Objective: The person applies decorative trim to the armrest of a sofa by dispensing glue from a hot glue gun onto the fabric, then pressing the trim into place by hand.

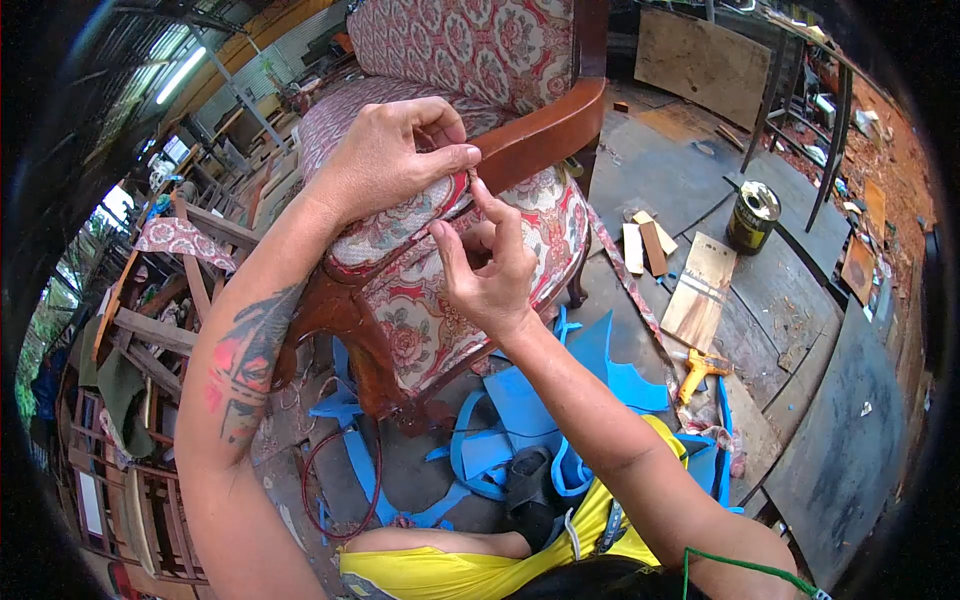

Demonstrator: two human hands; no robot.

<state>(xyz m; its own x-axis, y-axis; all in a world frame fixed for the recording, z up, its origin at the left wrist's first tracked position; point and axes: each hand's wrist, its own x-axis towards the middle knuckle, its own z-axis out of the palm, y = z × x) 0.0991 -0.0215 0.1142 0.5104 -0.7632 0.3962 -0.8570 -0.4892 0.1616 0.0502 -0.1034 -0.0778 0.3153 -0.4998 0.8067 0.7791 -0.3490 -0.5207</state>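
The left hand (385, 155) has its thumb and pointer tips close together by the rim of the flowered arm pad (385, 232), but I cannot tell if they pinch the cloth, because the spot is too small to see. The right hand (490, 265) is just below, with its pointer up near the left thumb and its thumb well apart from the pointer, so that grip is open. The right thumb is at the lower rim of the pad. The pad is on the arm of a flowered sofa (455, 45), and a shiny brown wood armrest (545, 130) runs away from the 2 hands. Under the sofa arm is a curvy wood front leg (362, 350). On the floor, bits of blue sheet (605, 365) lie around and in front of the sofa. To the right are a yellow glue gun (702, 372), a flat wood board (703, 290) and 1 open can (752, 215). A red cord (378, 480) makes a loop near the yellow shorts (480, 570).
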